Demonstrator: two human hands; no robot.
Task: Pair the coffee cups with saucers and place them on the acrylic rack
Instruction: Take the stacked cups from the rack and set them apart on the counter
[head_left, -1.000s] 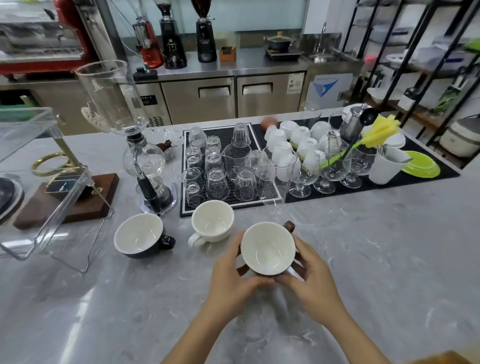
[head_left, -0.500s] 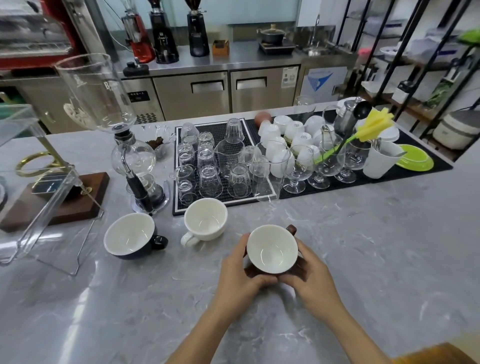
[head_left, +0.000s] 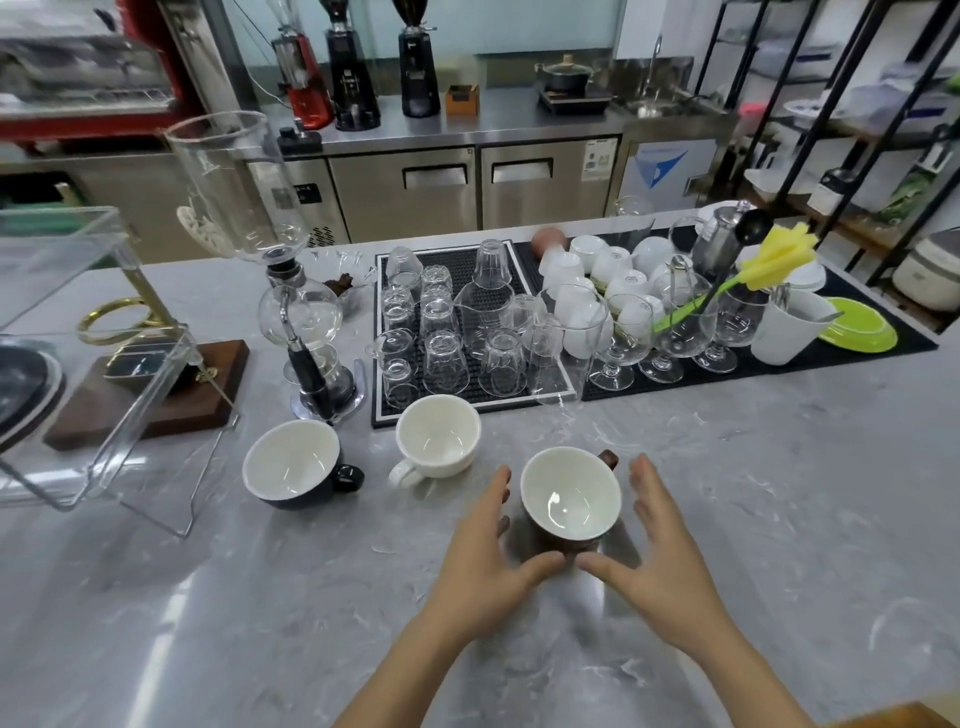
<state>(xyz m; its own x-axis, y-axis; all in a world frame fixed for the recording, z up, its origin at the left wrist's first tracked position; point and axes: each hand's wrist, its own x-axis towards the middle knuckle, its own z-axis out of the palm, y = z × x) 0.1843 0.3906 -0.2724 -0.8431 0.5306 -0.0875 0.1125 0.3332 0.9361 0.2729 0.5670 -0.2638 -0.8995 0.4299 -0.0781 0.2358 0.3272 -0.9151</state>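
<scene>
A brown coffee cup (head_left: 570, 496) with a white inside stands on the grey marble counter (head_left: 753, 509), handle pointing away to the right. My left hand (head_left: 488, 561) and my right hand (head_left: 657, 551) flank it with fingers spread, thumbs nearly meeting under its near side, not gripping. To the left stand a white cup (head_left: 437, 435) and a dark navy cup (head_left: 293, 465). The clear acrylic rack (head_left: 98, 364) sits at the far left. No saucer is visible near the cups.
A black mat (head_left: 467, 270) holds upturned glasses, white cups (head_left: 597, 265) and stemmed glasses (head_left: 675, 332). A tall wine glass (head_left: 566, 338) stands just beyond the brown cup. A siphon brewer (head_left: 291, 291) and wooden base (head_left: 156, 395) stand at left; a green plate (head_left: 860, 327) lies far right.
Both hands held the brown cup before; now it rests on the counter and the hands have opened and drawn slightly away from it.
</scene>
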